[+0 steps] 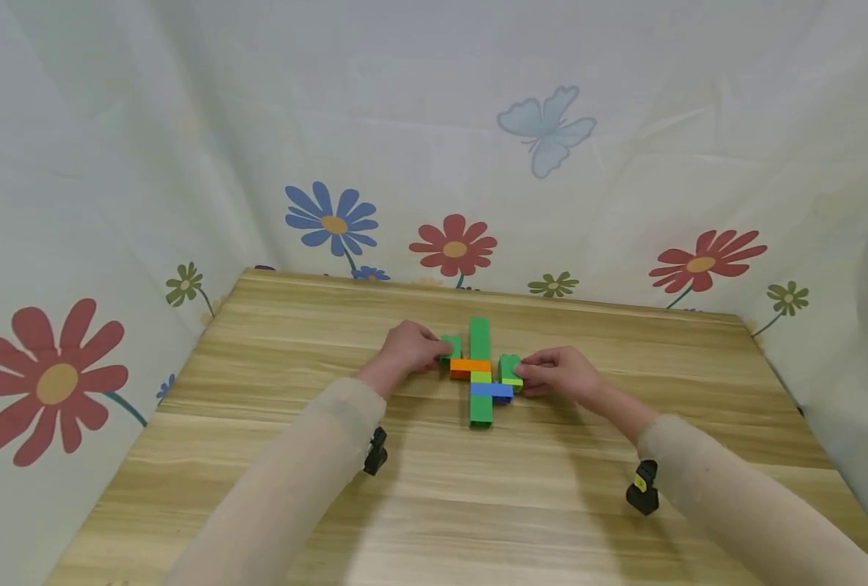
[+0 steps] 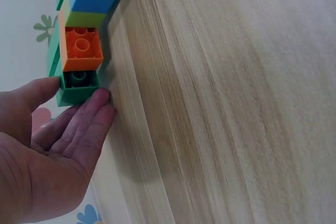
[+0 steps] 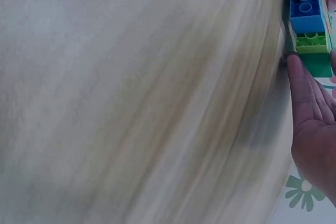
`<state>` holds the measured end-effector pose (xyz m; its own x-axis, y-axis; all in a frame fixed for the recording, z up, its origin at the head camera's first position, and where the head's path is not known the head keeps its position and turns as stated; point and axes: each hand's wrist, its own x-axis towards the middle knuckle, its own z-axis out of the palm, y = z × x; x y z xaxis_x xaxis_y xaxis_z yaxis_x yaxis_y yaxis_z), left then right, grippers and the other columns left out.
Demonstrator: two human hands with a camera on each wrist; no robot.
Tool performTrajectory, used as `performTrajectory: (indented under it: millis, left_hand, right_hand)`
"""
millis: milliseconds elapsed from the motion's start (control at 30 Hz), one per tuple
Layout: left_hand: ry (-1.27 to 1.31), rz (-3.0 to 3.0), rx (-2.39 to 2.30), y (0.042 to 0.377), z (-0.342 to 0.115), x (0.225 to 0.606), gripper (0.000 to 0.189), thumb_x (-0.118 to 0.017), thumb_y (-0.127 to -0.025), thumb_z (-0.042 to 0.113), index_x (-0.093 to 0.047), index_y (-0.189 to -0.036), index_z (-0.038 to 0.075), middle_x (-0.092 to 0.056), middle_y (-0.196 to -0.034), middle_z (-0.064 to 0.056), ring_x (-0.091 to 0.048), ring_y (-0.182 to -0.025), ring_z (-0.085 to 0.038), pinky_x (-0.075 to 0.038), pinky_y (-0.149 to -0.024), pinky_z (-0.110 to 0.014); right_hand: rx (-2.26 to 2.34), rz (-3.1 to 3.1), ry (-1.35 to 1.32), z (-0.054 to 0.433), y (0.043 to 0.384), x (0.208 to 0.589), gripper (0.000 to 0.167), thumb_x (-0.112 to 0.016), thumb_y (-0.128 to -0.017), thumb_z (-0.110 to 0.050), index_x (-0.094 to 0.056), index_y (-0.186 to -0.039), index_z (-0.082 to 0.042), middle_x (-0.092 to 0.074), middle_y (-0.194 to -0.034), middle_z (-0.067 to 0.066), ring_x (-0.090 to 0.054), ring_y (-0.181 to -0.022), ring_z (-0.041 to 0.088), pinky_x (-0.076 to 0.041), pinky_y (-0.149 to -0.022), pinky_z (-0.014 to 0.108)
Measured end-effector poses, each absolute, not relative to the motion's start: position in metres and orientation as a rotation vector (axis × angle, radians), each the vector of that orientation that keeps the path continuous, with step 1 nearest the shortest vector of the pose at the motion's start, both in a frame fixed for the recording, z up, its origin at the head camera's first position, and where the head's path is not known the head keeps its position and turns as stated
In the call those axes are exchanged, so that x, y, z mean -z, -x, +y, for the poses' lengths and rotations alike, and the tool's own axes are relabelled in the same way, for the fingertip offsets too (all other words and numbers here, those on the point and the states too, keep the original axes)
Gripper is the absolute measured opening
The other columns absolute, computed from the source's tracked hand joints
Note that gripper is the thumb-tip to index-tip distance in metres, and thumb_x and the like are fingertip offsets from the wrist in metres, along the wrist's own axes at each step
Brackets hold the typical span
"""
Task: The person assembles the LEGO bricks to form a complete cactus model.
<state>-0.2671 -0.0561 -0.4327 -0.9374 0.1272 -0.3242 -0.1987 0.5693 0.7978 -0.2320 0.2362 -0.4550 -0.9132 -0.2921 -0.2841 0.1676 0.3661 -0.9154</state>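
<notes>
A structure of toy building blocks lies on the wooden table, with a long green column (image 1: 480,338) down its middle. From the column an orange block (image 1: 469,369) juts left and a blue block (image 1: 492,391) juts right. My left hand (image 1: 410,348) pinches a green block (image 1: 451,347) at the left side; in the left wrist view this green block (image 2: 79,95) adjoins the orange block (image 2: 81,48). On the right side, my right hand (image 1: 562,374) pinches a green block (image 1: 510,366) with a lime block (image 1: 511,382) at its near end. The lime block (image 3: 311,42) adjoins the blue block (image 3: 306,14).
The wood-grain table (image 1: 522,505) spreads around the blocks. Behind it hangs a white curtain (image 1: 405,122) printed with flowers and a butterfly. Black wrist devices (image 1: 642,488) sit below both sleeves.
</notes>
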Motion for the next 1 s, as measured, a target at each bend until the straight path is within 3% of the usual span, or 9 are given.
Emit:
performTrajectory:
  millis: [200, 467, 733, 867, 1000]
  left_hand:
    - [0.021, 2.458, -1.303, 0.263, -0.057, 0.427, 0.027, -0.078, -0.099, 0.021, -0.079, -0.116, -0.001, -0.080, -0.100, -0.015, -0.077, -0.091, -0.027, -0.063, -0.084, -0.033]
    - [0.019, 2.448, -1.291, 0.267, -0.056, 0.431, 0.029, -0.079, -0.099, 0.020, -0.078, -0.119, -0.001, -0.080, -0.103, -0.015, -0.078, -0.094, -0.027, -0.063, -0.087, -0.034]
    - [0.048, 2.453, -1.247, 0.276, -0.058, 0.436, 0.030, -0.080, -0.098, 0.024, -0.079, -0.117, 0.002, -0.080, -0.098, -0.011, -0.076, -0.088, -0.024, -0.063, -0.082, -0.031]
    - [-0.055, 2.524, -1.155, 0.278, -0.066, 0.427, 0.028, -0.079, -0.098, 0.028, -0.082, -0.113, 0.004, -0.080, -0.094, -0.010, -0.071, -0.084, -0.022, -0.057, -0.076, -0.028]
    - [-0.240, 2.640, -0.979, 0.280, -0.080, 0.413, 0.032, -0.078, -0.099, 0.032, -0.081, -0.116, 0.005, -0.079, -0.103, -0.009, -0.070, -0.087, -0.022, -0.058, -0.082, -0.033]
  right_hand:
    - [1.472, 2.231, 0.183, 0.242, 0.236, 0.450, 0.050, -0.067, -0.107, -0.015, -0.055, -0.141, 0.019, -0.071, -0.127, 0.030, -0.077, -0.108, 0.034, -0.064, -0.093, 0.043]
    - [1.420, 2.235, 0.208, 0.244, 0.239, 0.447, 0.047, -0.068, -0.107, -0.017, -0.060, -0.137, 0.018, -0.073, -0.124, 0.028, -0.077, -0.107, 0.032, -0.064, -0.092, 0.044]
    - [1.412, 2.231, 0.196, 0.244, 0.240, 0.444, 0.045, -0.068, -0.108, -0.020, -0.062, -0.137, 0.014, -0.074, -0.123, 0.026, -0.076, -0.111, 0.033, -0.064, -0.094, 0.045]
    - [1.403, 2.239, 0.221, 0.250, 0.239, 0.434, 0.048, -0.065, -0.109, -0.020, -0.058, -0.140, 0.016, -0.072, -0.128, 0.029, -0.073, -0.118, 0.039, -0.061, -0.098, 0.050]
    - [1.370, 2.280, 0.251, 0.264, 0.236, 0.423, 0.052, -0.063, -0.110, -0.022, -0.054, -0.143, 0.017, -0.068, -0.133, 0.032, -0.070, -0.123, 0.042, -0.058, -0.103, 0.052]
